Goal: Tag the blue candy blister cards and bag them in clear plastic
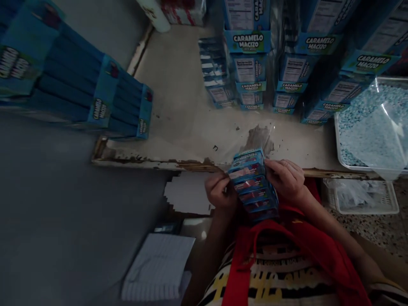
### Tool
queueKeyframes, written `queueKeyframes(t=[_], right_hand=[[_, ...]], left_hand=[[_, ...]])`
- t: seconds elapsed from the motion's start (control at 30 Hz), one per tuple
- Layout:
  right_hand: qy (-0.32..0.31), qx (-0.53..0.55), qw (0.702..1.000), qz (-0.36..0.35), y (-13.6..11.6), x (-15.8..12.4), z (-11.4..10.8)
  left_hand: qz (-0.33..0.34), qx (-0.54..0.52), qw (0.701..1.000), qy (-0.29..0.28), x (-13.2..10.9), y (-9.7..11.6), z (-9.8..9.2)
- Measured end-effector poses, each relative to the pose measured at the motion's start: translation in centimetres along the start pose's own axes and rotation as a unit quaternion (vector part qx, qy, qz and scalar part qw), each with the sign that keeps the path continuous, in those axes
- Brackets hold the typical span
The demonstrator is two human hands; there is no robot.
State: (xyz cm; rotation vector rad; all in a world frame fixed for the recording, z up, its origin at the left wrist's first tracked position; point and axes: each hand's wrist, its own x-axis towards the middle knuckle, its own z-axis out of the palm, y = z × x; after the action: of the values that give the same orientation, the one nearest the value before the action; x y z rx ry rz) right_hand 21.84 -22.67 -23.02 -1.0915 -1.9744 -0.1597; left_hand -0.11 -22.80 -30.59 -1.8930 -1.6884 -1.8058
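A blue candy display box (255, 187) holds a row of small packs marked Caramelo and leans against my body at the table's front edge. Clear plastic film (269, 136) covers it and sticks out past its far end. At the box's upper left corner, my left hand (219, 190) is closed in a pinch. My right hand (287, 178) pinches the upper right edge, thumb and forefinger together. Whether the fingertips grip only the film or the cardboard too, I cannot tell.
Stacked Caramelo Macizo boxes (250, 68) line the table's (181, 97) far side. More blue boxes (124, 97) stand at left. A tray (338, 144) of pale blue candies sits at right, above a white basket (395, 199) of plastic. Papers (159, 263) lie lower left.
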Motion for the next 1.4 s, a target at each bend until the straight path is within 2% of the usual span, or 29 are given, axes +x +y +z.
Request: queueKeyframes(t=[0.07,0.1,0.17,0.23,0.37,0.43,0.5,0.57,0.67,0.8,0.97,1.07,1.2,1.33,1.4], right_hand=[[0.025,0.022,0.999,0.034,0.0,0.1,0.9],[0.032,0.041,0.997,0.055,-0.1,0.2,1.2],[0.036,0.083,0.992,0.090,-0.1,0.1,1.4],[0.028,0.109,0.988,0.106,0.0,0.1,1.3],[-0.002,0.102,0.986,0.130,0.6,0.0,1.0],[-0.032,0.117,0.984,0.133,0.8,0.0,1.0],[-0.045,0.131,0.983,0.124,0.9,-0.2,1.1],[-0.037,0.131,0.983,0.121,0.9,-0.4,1.3],[-0.014,0.126,0.987,0.102,1.0,-0.7,1.8],[0.019,0.128,0.989,0.077,1.1,-0.7,2.0],[0.007,0.120,0.985,0.127,1.0,-0.8,1.8],[0.024,0.095,0.986,0.134,0.9,-1.0,1.9],[0.026,0.062,0.991,0.114,1.0,-1.3,1.8],[0.007,0.056,0.996,0.069,1.1,-1.4,1.1],[0.008,0.049,0.997,0.058,1.2,-1.5,0.8]], left_hand=[[-0.084,-0.057,0.994,0.032,0.1,0.3,1.0],[-0.124,-0.073,0.989,0.023,0.1,0.6,1.3],[-0.177,-0.068,0.981,-0.043,0.0,1.1,1.3],[-0.170,-0.045,0.980,-0.097,-0.1,1.0,0.8],[-0.079,-0.030,0.994,-0.065,0.4,0.0,0.2],[-0.072,-0.032,0.994,-0.070,0.7,0.1,0.1],[-0.112,-0.063,0.987,-0.095,0.7,0.9,-0.1],[-0.186,-0.110,0.970,-0.110,0.4,1.8,-0.1],[-0.265,-0.150,0.948,-0.091,-0.7,2.5,0.3],[-0.290,-0.179,0.939,-0.042,-1.8,2.0,0.7],[-0.320,-0.231,0.915,-0.086,-2.5,2.5,0.5],[-0.343,-0.224,0.909,-0.073,-2.4,3.1,1.0],[-0.340,-0.225,0.912,-0.034,-2.4,2.7,1.6],[-0.273,-0.230,0.930,-0.092,-3.0,1.9,1.5],[-0.240,-0.226,0.940,-0.083,-3.1,1.7,1.7]])
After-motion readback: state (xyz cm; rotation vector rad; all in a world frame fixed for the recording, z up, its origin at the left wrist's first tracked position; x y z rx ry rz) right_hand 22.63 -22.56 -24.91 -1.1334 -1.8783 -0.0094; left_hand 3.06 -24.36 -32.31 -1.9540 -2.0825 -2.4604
